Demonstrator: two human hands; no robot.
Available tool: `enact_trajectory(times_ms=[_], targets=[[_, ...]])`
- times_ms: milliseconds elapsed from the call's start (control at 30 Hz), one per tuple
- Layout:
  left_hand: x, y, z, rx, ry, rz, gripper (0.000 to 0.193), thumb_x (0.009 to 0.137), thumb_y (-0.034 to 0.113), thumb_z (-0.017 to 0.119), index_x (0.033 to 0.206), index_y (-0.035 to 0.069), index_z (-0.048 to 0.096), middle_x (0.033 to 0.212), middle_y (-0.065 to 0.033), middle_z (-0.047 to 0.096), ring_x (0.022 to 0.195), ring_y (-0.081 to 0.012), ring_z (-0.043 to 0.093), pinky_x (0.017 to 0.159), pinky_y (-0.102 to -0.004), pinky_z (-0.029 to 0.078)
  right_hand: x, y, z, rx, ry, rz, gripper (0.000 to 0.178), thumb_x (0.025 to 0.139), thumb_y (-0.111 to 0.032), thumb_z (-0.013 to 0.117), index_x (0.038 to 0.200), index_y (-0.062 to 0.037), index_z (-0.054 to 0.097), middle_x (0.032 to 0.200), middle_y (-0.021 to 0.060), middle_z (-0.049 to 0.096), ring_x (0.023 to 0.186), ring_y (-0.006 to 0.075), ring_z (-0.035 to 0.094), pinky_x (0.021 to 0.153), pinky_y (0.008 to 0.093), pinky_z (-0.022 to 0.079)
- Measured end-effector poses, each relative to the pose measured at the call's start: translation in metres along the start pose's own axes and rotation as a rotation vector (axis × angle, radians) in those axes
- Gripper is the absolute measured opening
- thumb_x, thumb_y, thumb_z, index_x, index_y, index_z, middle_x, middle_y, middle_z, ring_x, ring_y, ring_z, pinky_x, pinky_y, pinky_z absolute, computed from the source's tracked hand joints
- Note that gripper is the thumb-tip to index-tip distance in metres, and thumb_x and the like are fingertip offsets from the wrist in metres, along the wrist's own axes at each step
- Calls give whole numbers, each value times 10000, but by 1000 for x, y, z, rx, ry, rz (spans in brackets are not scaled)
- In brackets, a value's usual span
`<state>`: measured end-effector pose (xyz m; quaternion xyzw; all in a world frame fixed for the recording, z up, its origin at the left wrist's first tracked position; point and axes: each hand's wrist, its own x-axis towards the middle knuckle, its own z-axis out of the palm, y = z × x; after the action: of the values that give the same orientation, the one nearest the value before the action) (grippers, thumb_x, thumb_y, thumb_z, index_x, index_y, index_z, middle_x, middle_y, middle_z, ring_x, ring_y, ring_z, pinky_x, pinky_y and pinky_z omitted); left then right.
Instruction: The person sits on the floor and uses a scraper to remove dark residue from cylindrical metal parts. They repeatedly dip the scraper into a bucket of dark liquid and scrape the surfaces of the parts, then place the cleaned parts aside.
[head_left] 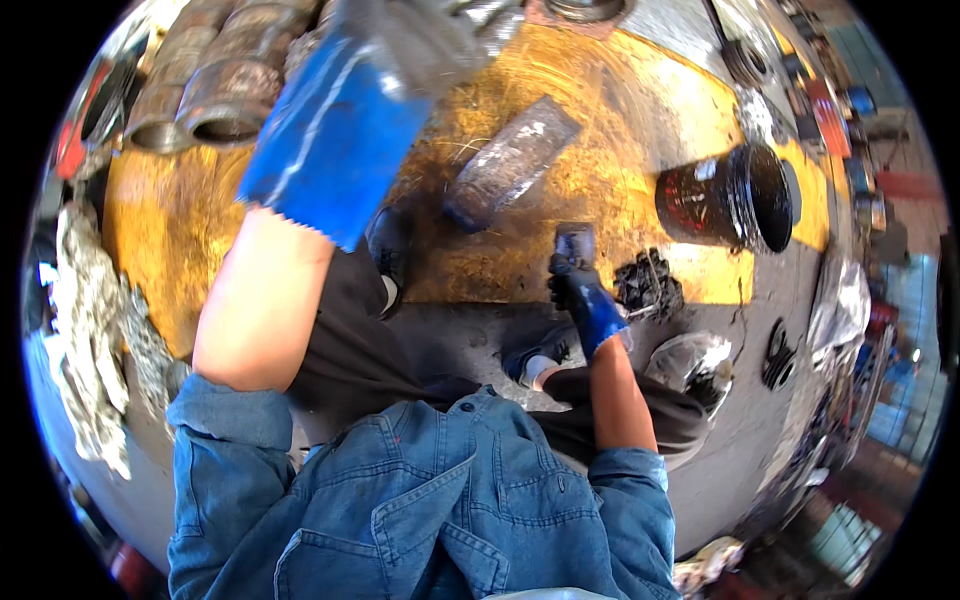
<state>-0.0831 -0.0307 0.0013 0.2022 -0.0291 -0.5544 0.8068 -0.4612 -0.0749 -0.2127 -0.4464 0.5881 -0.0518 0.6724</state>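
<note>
My left hand [410, 45] is raised near the top of the view in a work glove with a long blue cuff. Its fingers are smeared and partly cut off, so what it holds, if anything, cannot be made out. Lower down, my right hand [577, 283], in a dark glove with a blue cuff, is closed around a dark tool with a flat, rectangular end [575, 240]; its exact kind is unclear. A grimy, scuffed, oblong block [515, 160] lies tilted across the yellow, oil-stained plate [620, 110] between my hands.
Several rusty metal cylinders [235, 95] lie at the far left. On the right, a black bucket [725, 198] rests on its side. A tangle of dark scraps [650, 285] and a clear plastic bag [690, 360] sit beside my right hand. Crumpled pale cloth [85, 320] lies at left.
</note>
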Motion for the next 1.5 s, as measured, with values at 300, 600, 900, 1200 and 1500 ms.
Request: enact_trajectory(times_ms=[300, 600, 900, 1200, 1500], targets=[[0, -20, 10, 223, 99, -6, 680, 1054, 486, 414, 1548, 24, 348, 1599, -216, 395, 1464, -401, 390, 1182, -544, 365, 18, 74, 54, 59, -26, 56, 296, 956, -368, 692, 1017, -86, 625, 772, 65, 680, 615, 139, 590, 565, 315, 475], [16, -65, -6, 469, 215, -86, 686, 1060, 498, 418, 1559, 33, 340, 1587, -230, 406, 1463, -415, 390, 1169, -562, 359, 82, 94, 23, 231, 54, -134, 235, 956, -293, 698, 924, -131, 531, 773, 35, 607, 636, 144, 603, 561, 306, 487], [38, -86, -49, 662, 377, -141, 720, 1006, 508, 556, 1544, 55, 403, 1557, -203, 477, 1416, -407, 458, 1159, -557, 371, 107, 106, 18, 156, 163, -201, 235, 940, -283, 696, 914, -119, 529, 743, 23, 584, 596, 151, 576, 550, 330, 472], [56, -116, -55, 693, 353, -239, 724, 1027, 517, 543, 1573, 75, 368, 1578, -206, 448, 1456, -400, 416, 1184, -559, 350, 191, 176, 15, 127, 330, -147, 319, 930, -356, 682, 1006, -48, 646, 777, 85, 659, 618, 248, 626, 613, 397, 499], [77, -126, -82, 1004, 390, -109, 541, 1063, 377, 559, 1471, 35, 461, 1453, -194, 558, 1301, -370, 550, 1060, -486, 471, 112, 133, 101, -429, 242, -179, 423, 970, -380, 601, 1215, -39, 651, 1010, 265, 735, 904, 451, 718, 806, 520, 562]])
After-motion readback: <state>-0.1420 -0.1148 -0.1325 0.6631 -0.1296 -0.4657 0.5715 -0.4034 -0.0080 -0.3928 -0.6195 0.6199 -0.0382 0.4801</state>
